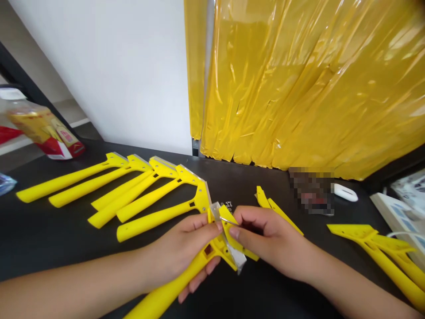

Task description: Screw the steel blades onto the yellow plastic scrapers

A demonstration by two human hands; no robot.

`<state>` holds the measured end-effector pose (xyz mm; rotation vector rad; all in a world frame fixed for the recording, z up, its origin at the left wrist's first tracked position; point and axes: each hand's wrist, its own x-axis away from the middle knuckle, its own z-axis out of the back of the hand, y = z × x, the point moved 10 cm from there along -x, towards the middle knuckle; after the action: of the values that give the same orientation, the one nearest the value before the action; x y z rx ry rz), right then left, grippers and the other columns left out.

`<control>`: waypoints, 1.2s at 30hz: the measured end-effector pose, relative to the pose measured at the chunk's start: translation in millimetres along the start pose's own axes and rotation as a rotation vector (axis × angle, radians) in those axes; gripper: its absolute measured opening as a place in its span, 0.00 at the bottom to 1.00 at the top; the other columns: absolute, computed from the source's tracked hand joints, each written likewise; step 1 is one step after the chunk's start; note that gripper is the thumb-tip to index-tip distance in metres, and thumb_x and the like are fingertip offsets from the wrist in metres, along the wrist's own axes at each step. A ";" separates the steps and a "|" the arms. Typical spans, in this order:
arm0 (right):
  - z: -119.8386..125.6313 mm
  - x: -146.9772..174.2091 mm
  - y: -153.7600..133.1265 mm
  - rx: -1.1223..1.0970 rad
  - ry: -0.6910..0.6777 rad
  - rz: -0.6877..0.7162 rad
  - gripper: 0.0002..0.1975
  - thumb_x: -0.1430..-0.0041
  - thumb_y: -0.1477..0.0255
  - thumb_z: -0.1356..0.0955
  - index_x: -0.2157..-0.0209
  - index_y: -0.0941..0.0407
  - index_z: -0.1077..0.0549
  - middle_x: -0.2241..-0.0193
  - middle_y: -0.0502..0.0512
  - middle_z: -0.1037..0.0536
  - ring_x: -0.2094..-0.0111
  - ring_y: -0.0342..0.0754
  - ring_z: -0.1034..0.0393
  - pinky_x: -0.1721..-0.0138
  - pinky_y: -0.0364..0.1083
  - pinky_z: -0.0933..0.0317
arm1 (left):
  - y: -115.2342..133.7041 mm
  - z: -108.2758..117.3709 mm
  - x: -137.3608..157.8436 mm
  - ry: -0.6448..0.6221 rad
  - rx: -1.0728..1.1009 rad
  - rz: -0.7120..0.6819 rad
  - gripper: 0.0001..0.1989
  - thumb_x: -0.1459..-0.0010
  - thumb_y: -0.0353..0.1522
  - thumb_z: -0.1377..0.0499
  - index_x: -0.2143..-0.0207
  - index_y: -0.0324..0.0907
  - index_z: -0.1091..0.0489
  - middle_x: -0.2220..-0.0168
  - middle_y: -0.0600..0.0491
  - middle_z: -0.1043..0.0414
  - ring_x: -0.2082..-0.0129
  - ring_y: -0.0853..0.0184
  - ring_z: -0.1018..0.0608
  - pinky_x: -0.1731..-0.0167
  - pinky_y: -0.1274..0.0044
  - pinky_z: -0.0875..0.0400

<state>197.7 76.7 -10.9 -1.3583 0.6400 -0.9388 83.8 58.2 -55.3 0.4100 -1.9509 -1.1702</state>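
My left hand (pixel 189 243) is closed round the head end of a yellow scraper handle (pixel 169 283), which points down toward the bottom edge. A silvery metal blade (pixel 236 254) lies along the scraper's head, tilted. My right hand (pixel 265 237) pinches a yellow cover plate (pixel 229 223) beside that blade, slightly apart from the head. Across the plate, at my right fingertips, runs a thin metal rod (pixel 228 220); its other end is hidden. Just left of my hands lies a row of several yellow scrapers (pixel 156 218) with blades along their heads.
Loose yellow plates (pixel 282 215) lie behind my right hand on the black table (pixel 66 243). More yellow handles (pixel 381 252) are at the right, near a white earbud case (pixel 345 192) and a blurred-out item (pixel 311 191). A drink bottle (pixel 49 126) stands at the back left.
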 end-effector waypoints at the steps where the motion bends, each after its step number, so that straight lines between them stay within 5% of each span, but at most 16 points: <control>1: 0.6 0.0 -0.8 -0.001 -0.004 0.016 0.20 0.32 0.55 0.25 0.68 0.56 0.28 0.72 0.45 0.34 0.70 0.41 0.44 0.69 0.43 0.49 | 1.0 0.0 0.0 0.007 -0.005 -0.006 0.25 0.32 0.55 0.43 0.67 0.43 0.31 0.79 0.57 0.30 0.88 0.72 0.32 0.92 0.83 0.33; 21: 10.0 -3.7 6.2 -0.030 0.163 -0.052 0.29 0.45 0.49 0.20 0.75 0.54 0.34 0.78 0.43 0.39 0.74 0.41 0.49 0.74 0.43 0.54 | 5.4 2.9 3.1 0.043 0.063 -0.076 0.21 0.27 0.48 0.45 0.66 0.42 0.31 0.78 0.57 0.29 0.87 0.72 0.31 0.91 0.83 0.34; 27: 9.7 -4.2 13.8 0.022 0.188 -0.105 0.31 0.48 0.46 0.20 0.74 0.53 0.37 0.78 0.43 0.37 0.74 0.41 0.47 0.74 0.43 0.53 | -0.1 -3.3 2.4 -0.056 0.086 -0.075 0.36 0.26 0.56 0.56 0.73 0.39 0.29 0.83 0.53 0.34 0.87 0.73 0.32 0.90 0.84 0.33; 36: 9.6 -4.7 20.3 0.090 0.206 -0.113 0.31 0.48 0.47 0.20 0.73 0.53 0.38 0.76 0.43 0.39 0.72 0.42 0.48 0.73 0.42 0.52 | 9.5 -5.4 5.1 -0.031 0.050 -0.148 0.23 0.27 0.53 0.45 0.63 0.43 0.34 0.76 0.57 0.30 0.85 0.74 0.32 0.90 0.86 0.34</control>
<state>207.2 84.8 -30.1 -1.2373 0.6737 -1.1954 85.9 56.8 -43.5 0.5739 -2.0074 -1.2286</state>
